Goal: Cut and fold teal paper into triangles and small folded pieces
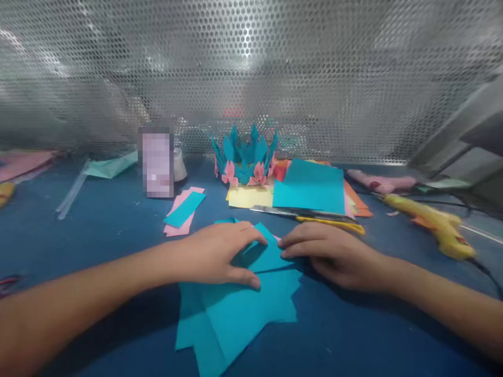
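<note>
On the blue table, just before you, several blue sheets lie in an uneven pile, their corners pointing in different directions. Your left hand comes over the upper part of this pile, with the palm turned down. Its thumb and forefinger stand well apart above the paper, so this hand is not clenched and pinches nothing between these two. Your right hand is at the right side of the topmost blue piece, its fingertips at the edge, near a small bit of pink. Its thumb is mostly hidden, so I cannot tell whether it grasps the paper or only touches it.

Beyond your left hand, a blue strip lies slantwise on some pink paper. Farther back, near the metal wall with holes, stands a paper crown with blue points and pink flowers. To its right is a stack of coloured paper, with blue on top. Scissors with yellow handles lie along its near edge. A yellow glue gun lies on its side, well to the right of your right hand.
</note>
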Tool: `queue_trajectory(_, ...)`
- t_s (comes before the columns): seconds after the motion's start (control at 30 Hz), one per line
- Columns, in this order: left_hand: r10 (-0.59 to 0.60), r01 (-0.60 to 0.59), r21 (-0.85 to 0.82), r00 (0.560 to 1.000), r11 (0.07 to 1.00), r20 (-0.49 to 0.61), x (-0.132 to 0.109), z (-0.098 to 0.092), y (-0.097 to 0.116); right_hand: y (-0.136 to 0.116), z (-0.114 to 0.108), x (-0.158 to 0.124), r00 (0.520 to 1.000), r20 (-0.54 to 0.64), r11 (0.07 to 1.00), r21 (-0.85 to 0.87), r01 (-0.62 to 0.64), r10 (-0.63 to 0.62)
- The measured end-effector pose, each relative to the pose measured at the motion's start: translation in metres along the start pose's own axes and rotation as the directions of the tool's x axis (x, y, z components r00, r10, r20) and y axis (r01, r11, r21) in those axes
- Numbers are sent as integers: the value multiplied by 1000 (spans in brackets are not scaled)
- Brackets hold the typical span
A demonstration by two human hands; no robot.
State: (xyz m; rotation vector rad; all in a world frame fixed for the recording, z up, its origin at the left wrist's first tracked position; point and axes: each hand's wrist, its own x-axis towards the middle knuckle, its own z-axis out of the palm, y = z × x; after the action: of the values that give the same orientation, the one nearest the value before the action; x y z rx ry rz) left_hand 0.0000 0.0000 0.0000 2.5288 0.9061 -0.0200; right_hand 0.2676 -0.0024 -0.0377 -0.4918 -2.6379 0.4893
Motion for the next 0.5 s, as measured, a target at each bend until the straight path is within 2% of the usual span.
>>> queue_trajectory(0.17,-24,27,38,996,999,-91,3,11,5,-2,-2,4,999,-21,999,38,-37,38)
queue_trajectory(0.33,19,-3,81,980,997,-197,0,18,4,-5,0,10,997,0,993,87,-83,83)
queue_trajectory(0.4,51,-29,98,970,995,-237,0,20,2,-7,1,16,996,-37,991,106,-82,86)
queue_trajectory(0.5,100,-66,122,949,990,-299,2,22,0,-14,3,26,980,-155,986,128,-107,127)
